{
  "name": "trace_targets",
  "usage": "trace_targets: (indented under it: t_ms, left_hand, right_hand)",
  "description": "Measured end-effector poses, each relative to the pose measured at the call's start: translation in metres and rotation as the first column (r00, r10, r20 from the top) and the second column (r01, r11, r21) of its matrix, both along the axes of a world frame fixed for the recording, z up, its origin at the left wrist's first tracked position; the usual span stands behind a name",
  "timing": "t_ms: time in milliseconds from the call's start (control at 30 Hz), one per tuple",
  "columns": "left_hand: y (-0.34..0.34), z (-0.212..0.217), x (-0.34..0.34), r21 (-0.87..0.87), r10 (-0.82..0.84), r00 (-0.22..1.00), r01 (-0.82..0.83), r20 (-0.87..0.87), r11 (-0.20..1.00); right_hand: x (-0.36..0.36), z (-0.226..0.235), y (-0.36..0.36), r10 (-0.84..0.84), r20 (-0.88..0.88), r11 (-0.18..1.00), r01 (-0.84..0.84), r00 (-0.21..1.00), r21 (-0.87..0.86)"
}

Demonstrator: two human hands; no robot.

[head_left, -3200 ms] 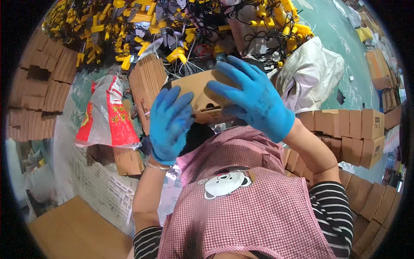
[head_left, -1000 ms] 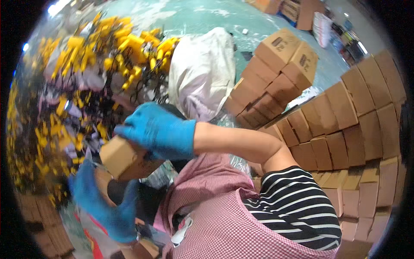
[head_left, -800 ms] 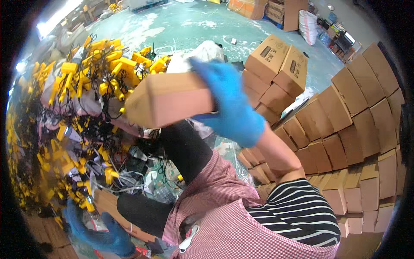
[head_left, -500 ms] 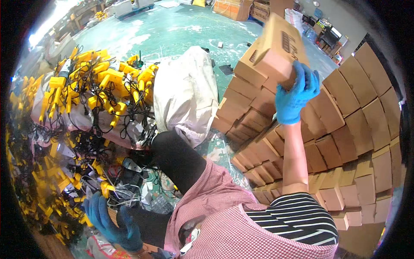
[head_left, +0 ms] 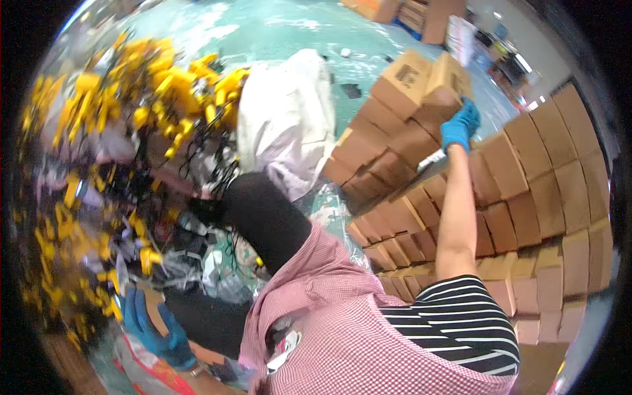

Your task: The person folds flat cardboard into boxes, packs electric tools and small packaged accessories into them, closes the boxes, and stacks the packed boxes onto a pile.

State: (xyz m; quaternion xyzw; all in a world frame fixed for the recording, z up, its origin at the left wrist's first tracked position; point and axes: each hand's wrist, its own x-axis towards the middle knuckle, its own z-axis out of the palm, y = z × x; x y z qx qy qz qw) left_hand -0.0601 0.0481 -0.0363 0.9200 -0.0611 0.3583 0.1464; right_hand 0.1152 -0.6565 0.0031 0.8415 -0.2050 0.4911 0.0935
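Note:
At the far end of the stacked boxes, my right hand, in a blue glove, grips the near right side of a brown cardboard box. That box sits on top of the stack, right against another cardboard box on its left. My left hand, also gloved in blue, is low on the left with fingers stretched and thumb apart. A brown surface shows between its thumb and fingers; whether they touch it I cannot tell. Beside this hand lies a heap of yellow corded devices, blurred.
Rows of stacked cardboard boxes fill the right side. A white sack stands between them and more yellow devices with black cords. Clear plastic wrapping lies beside my black-clad leg. Green floor stretches beyond.
My right hand has lowered the box from above the stack onto its top row, reaching farther away. My left hand stays low with its fingers spread. The view has shifted slightly.

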Motion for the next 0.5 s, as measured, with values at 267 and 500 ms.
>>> trace_targets:
  t_ms: [267, 500]
  left_hand:
    - [0.143, -0.207, -0.071, -0.040, 0.614, 0.757, -0.637, -0.224, 0.770]
    - [0.143, -0.293, -0.122, 0.086, 0.840, 0.335, -0.910, -0.427, 0.406]
  right_hand:
    - [-0.006, 0.008, 0.115, 0.132, -0.165, 0.962, -0.167, 0.977, -0.216]
    - [0.027, -0.053, 0.251, 0.651, -0.436, 0.682, -0.731, 0.621, -0.023]
